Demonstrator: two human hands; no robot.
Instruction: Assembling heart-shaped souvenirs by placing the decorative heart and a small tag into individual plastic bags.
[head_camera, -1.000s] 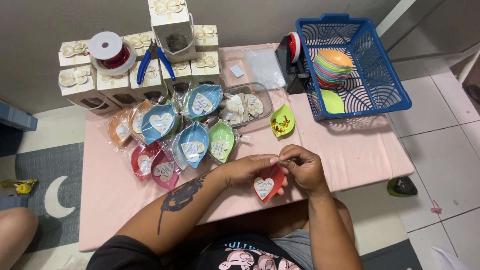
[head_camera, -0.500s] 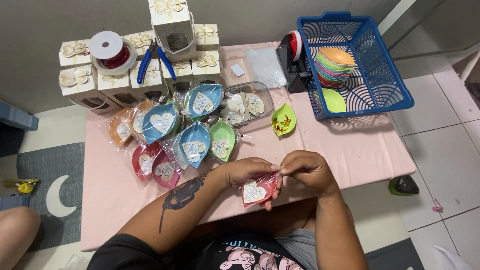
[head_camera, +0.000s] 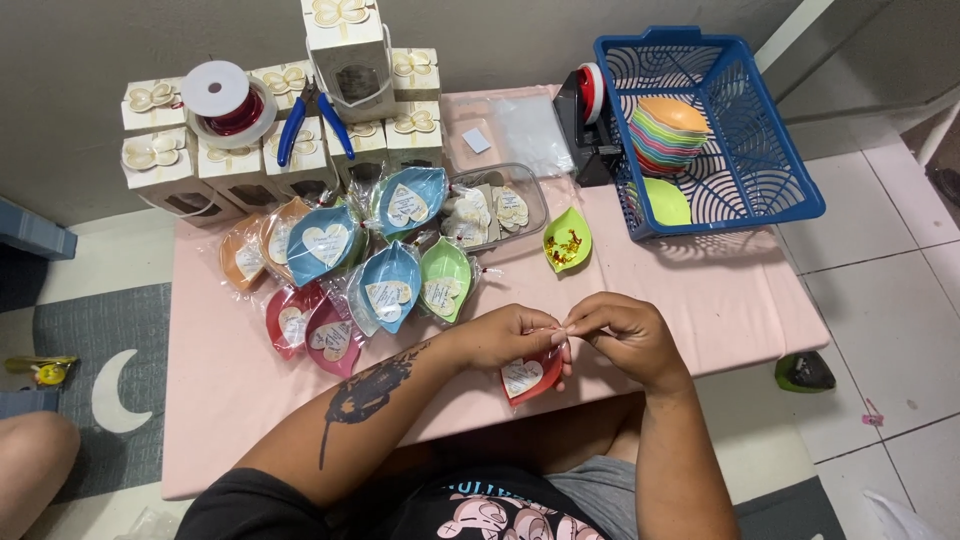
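Red leaf-shaped dish (head_camera: 528, 378) wrapped in clear film, with a white heart tag on it, sits at the near edge of the pink table (head_camera: 230, 400), right under our two hands.

Going from the left, we see small white gift boxes with cream butterfly tops (head_camera: 160, 160) stacked against the wall, a reel of red wire (head_camera: 228, 100) lying on them, and blue-handled pliers (head_camera: 312, 122) beside the reel. In front of the boxes lies a cluster of wrapped leaf-shaped dishes in orange, blue, red, pink and green (head_camera: 360, 265), each with a heart tag.

Our left hand (head_camera: 505, 337) comes next, fingers curled shut, thumb and fingertips pinched on the gathered film at the top of the red dish. Our right hand (head_camera: 625, 335) meets it, touching fingertip to fingertip, closed in the same pinch on the wrapping.

Beyond the hands, a clear plastic tray of paper tags (head_camera: 495, 210) stands mid-table, then a lime-green leaf dish with red and gold bits in it (head_camera: 567, 240). Further right is a black tape dispenser (head_camera: 585, 125), touching the blue plastic basket (head_camera: 770, 170), which holds a stack of coloured dishes (head_camera: 665, 135).
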